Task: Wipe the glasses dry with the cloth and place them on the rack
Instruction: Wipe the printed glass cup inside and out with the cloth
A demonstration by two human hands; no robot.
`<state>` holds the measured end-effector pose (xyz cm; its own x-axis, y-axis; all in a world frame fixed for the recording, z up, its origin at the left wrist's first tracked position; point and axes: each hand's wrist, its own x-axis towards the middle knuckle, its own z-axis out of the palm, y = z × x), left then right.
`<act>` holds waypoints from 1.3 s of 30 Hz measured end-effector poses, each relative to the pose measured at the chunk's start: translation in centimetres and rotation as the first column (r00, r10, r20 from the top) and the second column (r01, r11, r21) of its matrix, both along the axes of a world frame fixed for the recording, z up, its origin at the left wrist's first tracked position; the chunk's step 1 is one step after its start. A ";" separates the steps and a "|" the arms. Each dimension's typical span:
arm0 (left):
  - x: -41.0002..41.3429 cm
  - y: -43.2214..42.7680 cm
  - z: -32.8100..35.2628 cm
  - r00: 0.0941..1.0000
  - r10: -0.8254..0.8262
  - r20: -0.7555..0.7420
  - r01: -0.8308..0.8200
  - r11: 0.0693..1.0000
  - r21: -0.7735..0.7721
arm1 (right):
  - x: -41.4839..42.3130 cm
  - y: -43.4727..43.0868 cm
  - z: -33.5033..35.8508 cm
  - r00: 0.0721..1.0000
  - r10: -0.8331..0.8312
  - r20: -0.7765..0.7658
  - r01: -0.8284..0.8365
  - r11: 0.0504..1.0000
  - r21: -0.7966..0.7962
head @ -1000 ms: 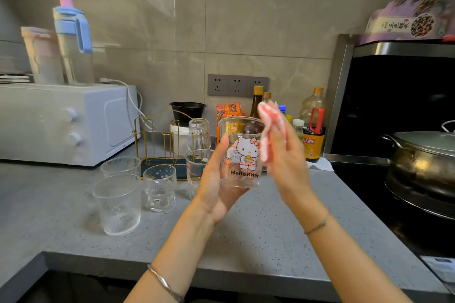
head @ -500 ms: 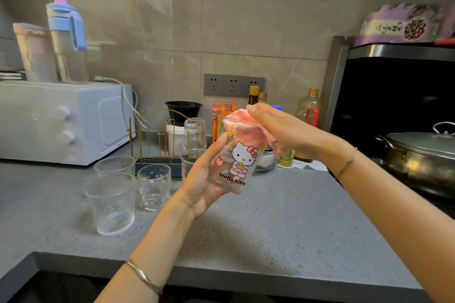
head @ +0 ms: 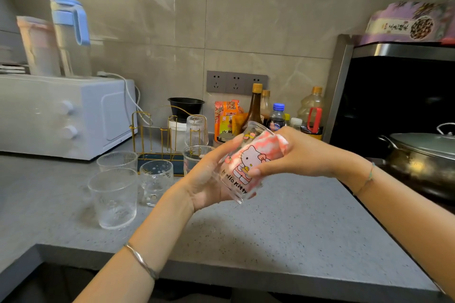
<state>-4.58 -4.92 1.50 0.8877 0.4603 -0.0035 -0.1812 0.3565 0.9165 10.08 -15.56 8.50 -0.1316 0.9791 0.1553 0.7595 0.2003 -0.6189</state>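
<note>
Desk (head: pixel 295 229): grey speckled top that carries the rack and spreads forward and right of it.
White oven (head: pixel 61 115): on the desk just left of the rack, against the wall.
Pot (head: pixel 423 155): lidded metal, well to the right of the rack.
Rack (head: pixel 152 135): gold wire frame over a dark tray, at the back of the desk.
Bottles (head: pixel 254 106): a cluster by the wall, right of the rack.
Left hand (head: pixel 209 179): in front and right of the rack, above the desk, fingers curled round the printed glass and clamped on it.
Right hand (head: pixel 302 155): further right of the rack, fingers bunched on the cloth at the glass's mouth, thumb on the outside of the glass.
Printed glass (head: pixel 242 167): held off the desk and tilted, mouth turned up and away from the rack.
Tall glass (head: pixel 113 198): upright on the desk, furthest out from the rack's front left corner.
Second glass (head: pixel 117 161): upright, between the tall glass and the rack.
Dimpled glass (head: pixel 156 182): upright, just in front of the rack.
Fourth glass (head: pixel 197 157): at the rack's front right corner, partly behind the left hand.
Ribbed glass (head: pixel 196 130): upside down on the rack's right end.
Cloth (head: pixel 273 142): pink and white, stuffed inside the printed glass.
</note>
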 end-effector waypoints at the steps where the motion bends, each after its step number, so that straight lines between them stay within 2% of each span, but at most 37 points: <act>1: 0.1 0.1 0.0 1.000 0.028 -0.007 -0.028 0.999 -0.021 | 0.2 0.0 -0.2 1.000 -0.009 -0.022 0.010 1.000 0.016; 4: 0.2 0.2 -0.1 0.993 0.082 0.088 -0.068 0.985 -0.158 | 0.9 0.3 -0.6 0.990 -0.069 -0.123 0.082 0.992 0.099; 6: 0.6 -0.1 -0.2 0.982 0.128 0.137 -0.104 0.980 -0.170 | 1.1 0.4 -0.8 0.977 -0.108 -0.185 0.137 0.978 0.157; 11: 1.9 -1.7 -0.1 0.945 0.310 0.108 -0.311 0.950 -0.010 | -0.3 0.6 -1.7 0.966 -0.081 -0.244 0.123 0.980 0.160; 17: 1.7 -1.5 0.2 0.879 0.447 0.166 -0.472 0.866 0.166 | -1.5 0.2 -2.1 0.949 -0.059 -0.311 0.119 0.977 0.179; 19: 1.6 -1.4 -0.1 0.857 0.466 0.220 -0.513 0.814 0.272 | -1.6 0.0 -2.1 0.916 -0.056 -0.397 0.121 0.983 0.140; 22: 1.4 -1.2 -0.2 0.821 0.468 0.328 -0.571 0.684 0.453 | -1.6 -0.2 -2.1 0.866 -0.089 -0.492 0.144 0.987 0.074; 25: 1.4 -1.0 -0.5 0.812 0.407 0.418 -0.582 0.617 0.529 | -1.1 0.0 -2.0 0.858 -0.069 -0.508 0.123 0.990 0.072; 27: 1.5 -0.8 -0.6 0.830 0.397 0.391 -0.557 0.618 0.554 | -0.9 0.1 -1.9 0.881 -0.057 -0.470 0.112 0.990 0.088; 28: 1.4 -0.9 -0.4 0.852 0.395 0.344 -0.524 0.648 0.553 | -0.8 0.1 -1.9 0.886 -0.058 -0.461 0.113 0.989 0.094; 31: 0.8 -1.0 0.6 0.943 0.326 0.070 -0.324 0.842 0.431 | -0.3 0.2 -2.1 0.908 -0.064 -0.414 0.119 0.987 0.109; 33: 0.7 -1.1 1.0 0.952 0.301 -0.056 -0.271 0.914 0.303 | -0.3 0.2 -2.5 0.935 -0.065 -0.348 0.121 0.982 0.142; 35: 1.1 -1.4 0.8 0.916 0.391 -0.084 -0.353 0.889 0.292 | -0.7 0.3 -2.8 0.947 -0.058 -0.316 0.111 0.982 0.154; 39: 2.2 -1.3 -0.2 0.790 0.607 0.086 -0.598 0.733 0.326 | -1.3 0.5 -2.9 0.934 -0.018 -0.356 0.052 0.995 0.086</act>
<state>-2.42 -6.22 1.31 0.4258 0.8770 0.2225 -0.2327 -0.1315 0.9636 8.76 -15.01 5.59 -0.0171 0.9611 0.2758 0.5019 0.2468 -0.8289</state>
